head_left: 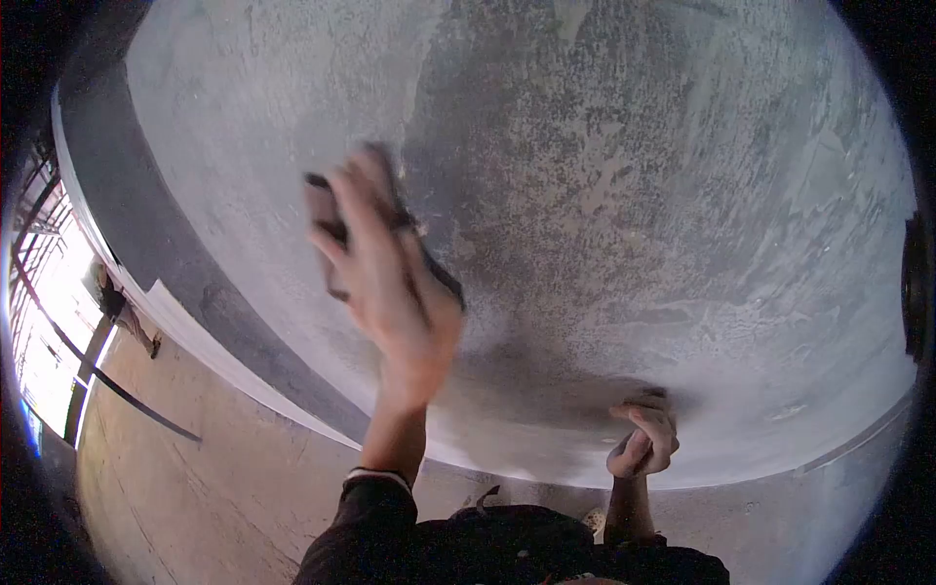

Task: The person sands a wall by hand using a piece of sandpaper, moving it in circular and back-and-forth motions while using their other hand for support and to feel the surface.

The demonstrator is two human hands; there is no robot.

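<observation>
A large, curved grey panel (595, 205) with patchy, worn-looking coating fills most of the view. My left hand (390, 283), blurred by motion, is wrapped over a dark sanding block (321, 203) against the panel's left-middle part. The block's dark edges show on both sides of the fingers. Lower on the right, my right hand (645, 444) has its fingers curled in, close to the panel's lower part. What it holds, if anything, I cannot tell. A dark shadow lies on the panel just above it.
A darker grey band (185, 210) runs down the panel's left side. Beyond it lie a brown floor (195, 458), a dark hose or cable (127, 395) and another person (119, 307) near a bright opening. A dark round-edged part (914, 288) sits at the far right.
</observation>
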